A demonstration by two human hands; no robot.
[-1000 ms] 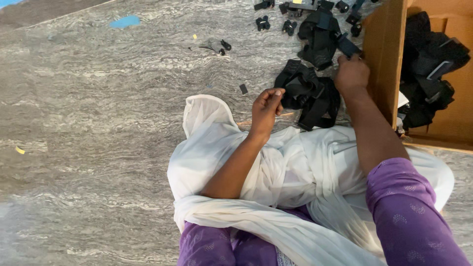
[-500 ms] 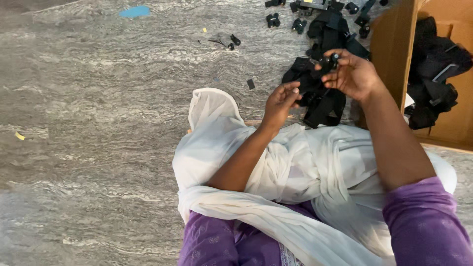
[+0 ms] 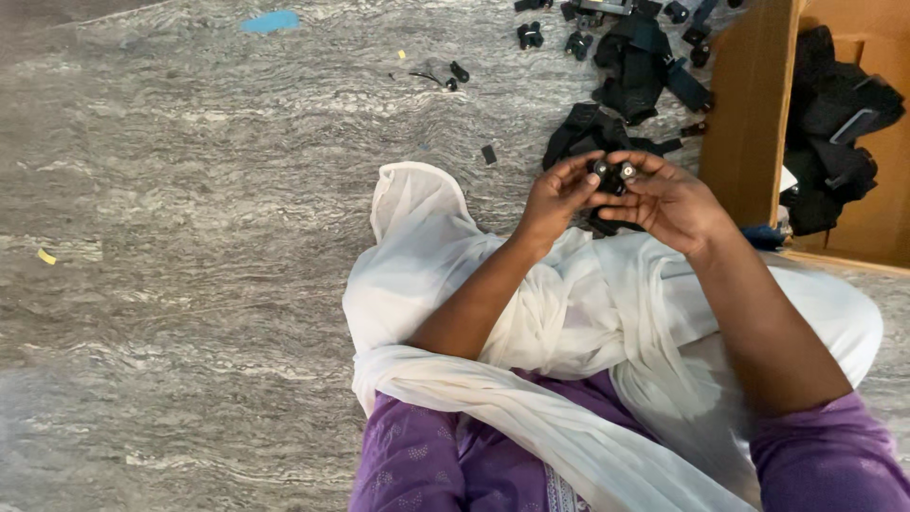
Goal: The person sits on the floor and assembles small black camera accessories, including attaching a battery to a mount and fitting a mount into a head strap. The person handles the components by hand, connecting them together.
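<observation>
My left hand (image 3: pixel 555 197) and my right hand (image 3: pixel 668 199) meet above my lap and together grip a small black part with silvery ends (image 3: pixel 613 173). The fingertips of both hands pinch it from either side. Just beyond the hands lies a heap of black straps and fabric pieces (image 3: pixel 592 133) on the grey floor. White cloth (image 3: pixel 569 303) is draped over my lap, with purple clothing (image 3: pixel 455 455) below it.
An open cardboard box (image 3: pixel 754 114) stands at the right with black items (image 3: pixel 834 123) inside. More black parts (image 3: pixel 635 47) and small clips (image 3: pixel 529 36) lie at the top. A blue scrap (image 3: pixel 270 21) and a yellow bit (image 3: pixel 45 256) lie on the grey stone floor (image 3: pixel 190 237).
My right hand drew back from the black heap by the box with a small part. My left hand rose to meet it, and both now hold the part together.
</observation>
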